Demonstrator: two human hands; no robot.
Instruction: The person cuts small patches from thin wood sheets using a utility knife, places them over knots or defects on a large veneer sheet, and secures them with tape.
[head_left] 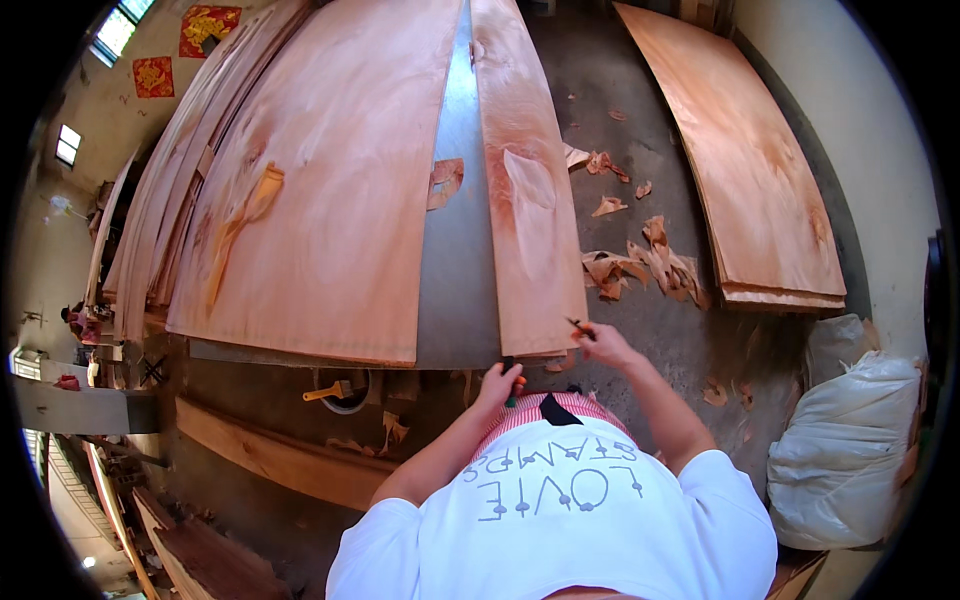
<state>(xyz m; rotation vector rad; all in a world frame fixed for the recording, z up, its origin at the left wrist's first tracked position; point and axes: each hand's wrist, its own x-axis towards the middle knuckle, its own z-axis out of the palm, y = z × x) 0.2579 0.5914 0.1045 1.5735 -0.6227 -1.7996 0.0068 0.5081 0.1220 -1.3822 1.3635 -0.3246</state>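
Observation:
My left hand (pixel 500 383) is closed at the near end of a narrow veneer strip (pixel 528 190). In its fingers is a small dark object (pixel 509 364) with orange and green parts, whose kind I cannot make out. My right hand (pixel 607 345) grips a small dark pointed tool (pixel 580 328) with a touch of orange, just off the strip's near right corner. Left of the strip, a bare grey tabletop (pixel 458 290) shows, then a wide veneer sheet (pixel 320 200). A torn veneer scrap (pixel 446 184) bridges part of that gap.
A stack of veneer sheets (pixel 760 160) lies at the right, with veneer scraps (pixel 660 265) on the floor between. A white plastic-wrapped bundle (pixel 850 450) stands at right. Under the table edge, a brush (pixel 330 391) rests across a bucket (pixel 350 405) near a wooden board (pixel 290 455).

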